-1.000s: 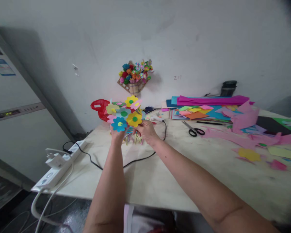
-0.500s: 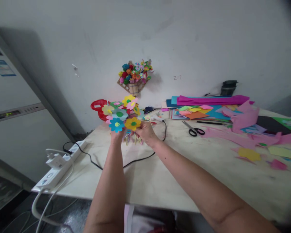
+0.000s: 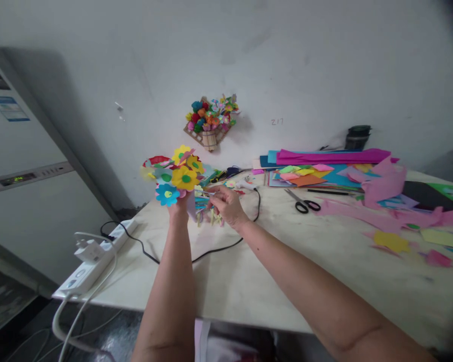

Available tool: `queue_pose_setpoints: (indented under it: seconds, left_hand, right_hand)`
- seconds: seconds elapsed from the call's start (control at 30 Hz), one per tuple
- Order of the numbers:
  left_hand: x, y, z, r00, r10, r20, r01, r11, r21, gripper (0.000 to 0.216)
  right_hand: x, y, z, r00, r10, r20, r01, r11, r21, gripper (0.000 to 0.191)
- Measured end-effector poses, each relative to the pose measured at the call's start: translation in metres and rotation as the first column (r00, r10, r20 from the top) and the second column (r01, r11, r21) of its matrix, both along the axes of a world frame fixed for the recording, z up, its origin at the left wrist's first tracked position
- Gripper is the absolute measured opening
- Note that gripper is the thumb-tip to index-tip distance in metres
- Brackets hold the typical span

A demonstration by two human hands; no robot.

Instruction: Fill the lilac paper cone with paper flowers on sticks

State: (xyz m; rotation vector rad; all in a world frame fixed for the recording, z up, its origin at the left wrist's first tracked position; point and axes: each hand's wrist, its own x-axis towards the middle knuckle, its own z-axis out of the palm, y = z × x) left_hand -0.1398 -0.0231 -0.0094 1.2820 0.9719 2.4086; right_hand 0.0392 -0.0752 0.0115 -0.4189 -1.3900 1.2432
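My left hand [image 3: 179,210] is closed beneath a bunch of craft flowers [image 3: 184,178], their yellow, blue, grey and pink heads fanned out above it. The blossoms hide most of its fingers. To the right of the bunch, my right hand [image 3: 228,207] pinches a thin pale stick [image 3: 207,192] that points left toward the flowers. Whether this stick joins the bunch, I cannot tell. Below and between the hands, several small coloured pieces lie on the table, partly covered.
Scissors [image 3: 302,201], a black pencil [image 3: 330,192] and pink scraps [image 3: 373,213] lie to the right. Coloured sheets [image 3: 335,157] are stacked by the wall. A black cord [image 3: 219,248] crosses the table; a power strip [image 3: 96,259] runs along its left edge. A flower basket [image 3: 209,140] hangs on the wall.
My left hand has shifted the bunch left. My right hand, previously against the flowers, is now apart from them, with a thin pale stick showing between its fingers.
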Motion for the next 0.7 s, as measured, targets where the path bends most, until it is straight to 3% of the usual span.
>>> queue_pose_setpoints:
  seconds: [0.07, 0.17, 0.3, 0.4, 0.53, 0.7]
  left_hand:
    - [0.003, -0.006, 0.004, 0.997, 0.0, 0.08, -0.004, 0.999, 0.05, 0.046]
    - [0.006, -0.015, 0.009, 0.99, -0.094, 0.105, 0.083, 0.991, 0.105, 0.038]
    - [0.005, -0.025, 0.016, 0.985, -0.158, 0.063, 0.149, 0.981, 0.123, 0.031]
    - [0.001, -0.032, 0.021, 0.992, -0.12, 0.047, 0.113, 0.985, 0.13, 0.028]
    - [-0.002, -0.036, 0.026, 0.999, -0.03, 0.034, 0.023, 0.98, 0.199, 0.023]
    - [-0.013, -0.029, 0.024, 0.994, 0.105, -0.043, -0.097, 0.982, 0.162, 0.027]
  right_hand:
    - [0.0, 0.001, -0.003, 0.998, 0.0, 0.058, 0.003, 0.999, -0.047, 0.014]
    - [-0.001, 0.007, -0.012, 0.988, 0.01, 0.156, 0.008, 0.993, -0.116, 0.015]
    - [-0.007, 0.018, -0.027, 0.957, -0.095, 0.275, 0.111, 0.993, -0.043, 0.014]
    - [-0.01, 0.023, -0.033, 0.895, -0.223, 0.386, 0.204, 0.975, 0.09, 0.011]
    - [-0.011, 0.023, -0.036, 0.814, -0.32, 0.485, 0.227, 0.944, 0.241, 0.015]
    - [-0.009, 0.017, -0.029, 0.851, -0.324, 0.414, 0.222, 0.935, 0.275, 0.014]
